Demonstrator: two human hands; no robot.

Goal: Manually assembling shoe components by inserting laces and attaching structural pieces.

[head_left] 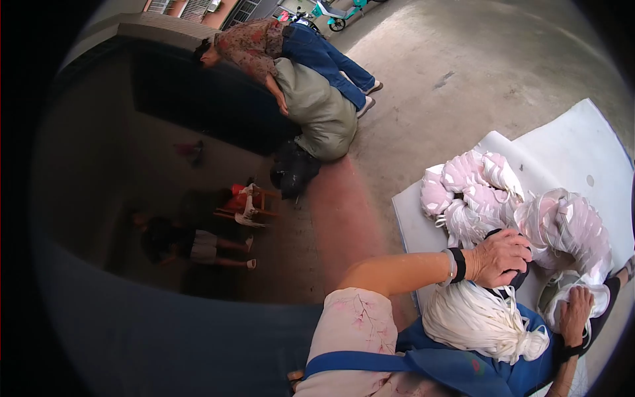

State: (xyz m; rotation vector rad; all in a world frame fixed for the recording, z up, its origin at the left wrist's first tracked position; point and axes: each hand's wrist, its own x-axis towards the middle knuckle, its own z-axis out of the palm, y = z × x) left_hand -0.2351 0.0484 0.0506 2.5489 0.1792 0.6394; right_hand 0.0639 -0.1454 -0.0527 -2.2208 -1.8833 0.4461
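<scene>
My left hand [501, 257], with a dark band on its wrist, is closed over a dark round object [518, 276] beside the pink and white stacks. My right hand [575, 312] comes in from the lower right with its fingers curled on a small stack of white pieces [596, 294] lying on dark cloth. Between my hands lies a thick bundle of white cords [479, 321] on blue fabric [522, 374]. Bundled stacks of pink and white pieces [476, 188] [575, 228] lie just beyond my hands on a white foam sheet [569, 145].
Another person [264, 43] bends over a grey-green sack [317, 109] and a black bag [291, 172] at the top. Small figures sit by a wooden stool [248, 205] in the dark left area. A scooter [337, 13] stands far back on the concrete ground [463, 73].
</scene>
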